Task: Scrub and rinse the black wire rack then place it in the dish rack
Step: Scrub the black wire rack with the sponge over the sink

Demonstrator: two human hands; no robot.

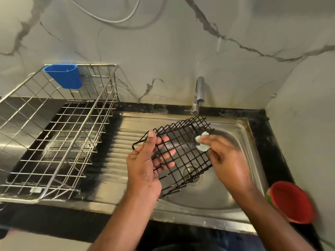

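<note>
Scrubbing stage of the wash. The black wire rack (183, 153) is held tilted above the bowl of the steel sink (213, 192), over the drain (190, 173) and just in front of the tap (199, 96). The left hand (145, 160) grips the rack's left edge, thumb on the upper face and fingers curled beneath, showing through the mesh. The right hand (228, 160) pinches a pale green scrub pad (201, 142) in curled fingers and presses it to the rack's far right part, beside the tap. Whether water is running from the tap cannot be told.

The dish rack (59, 134), a steel wire basket with a blue cutlery cup (63, 76) hung on its back rail, stands on the drainboard left of the sink. A red container (291, 201) sits at the sink's right front corner.

Judgement: scrubbing is under way; rinsing and placing are not yet done. The next move calls for working the pad across the remaining wires while the left grip steadies the rack, then holding it under the tap.
</note>
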